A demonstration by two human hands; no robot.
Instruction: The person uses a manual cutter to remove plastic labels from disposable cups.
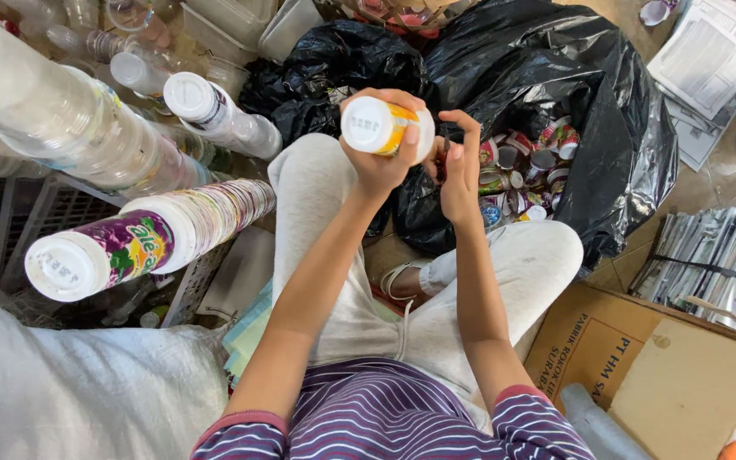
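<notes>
We are holding a short stack of nested plastic cups (382, 126) in our left hand (382, 162), the fingers curling closed around its side so that the white base is facing up toward us. The stack's long axis is running roughly sideways and away from us, from the white base above our left fingers toward the open end by our right hand (459, 166). Our right hand is sitting just beside that far end, its fingers (468, 128) half open and bending toward the stack's rim; we cannot tell whether they are already gripping anything. So the stack is lying directly to the left of our right fingers, touching or nearly so. Just beyond our right fingertips, a black plastic bag (606, 128) is gaping open with loose cups (526, 166) inside. Off past our left knuckles, long stacked columns of cups (121, 247) are lying on their sides.
</notes>
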